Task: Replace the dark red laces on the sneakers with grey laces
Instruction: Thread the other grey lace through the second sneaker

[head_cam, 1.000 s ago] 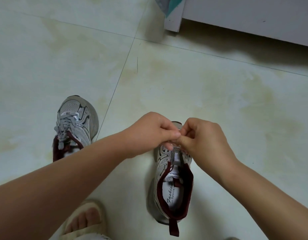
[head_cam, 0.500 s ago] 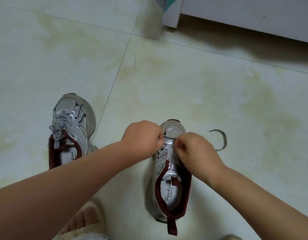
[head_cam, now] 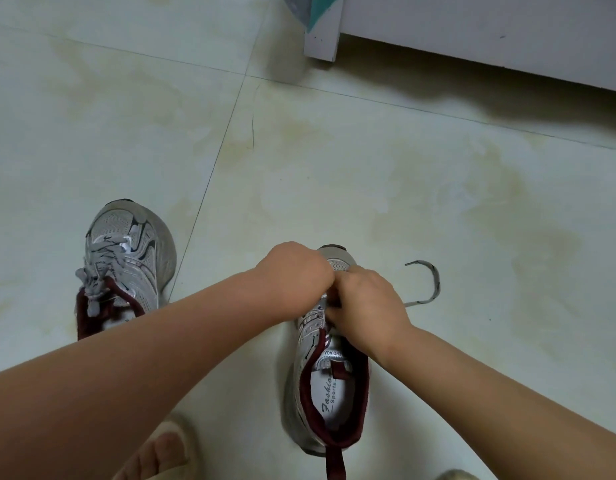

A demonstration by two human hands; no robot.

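The floor [head_cam: 334, 174] is pale tile with thin lines between the tiles, and a white cabinet [head_cam: 473, 29] stands along its far edge. Two sneakers sit on the near part of the floor. The left sneaker [head_cam: 126, 258] already has grey laces [head_cam: 107, 258] tied on it. The right sneaker [head_cam: 329, 375] sits in the middle near the person, and both hands are bunched over its front holes. The left hand [head_cam: 294, 271] is curled up tight, and the right hand [head_cam: 365, 306] is curled too, just touching it. They seem to be pinching the grey lace [head_cam: 429, 282], but the fingertips are hidden, so I cannot tell for sure. One end of that lace curls in a hook shape on the floor just to the right of the shoe. A foot in a sandal [head_cam: 164, 448] shows at the near edge. I think the lace is going through the first holes. If one side gets pulled too hard, the loose end could slip right out of its hole. The lace could also twist, or the ends could come out uneven.
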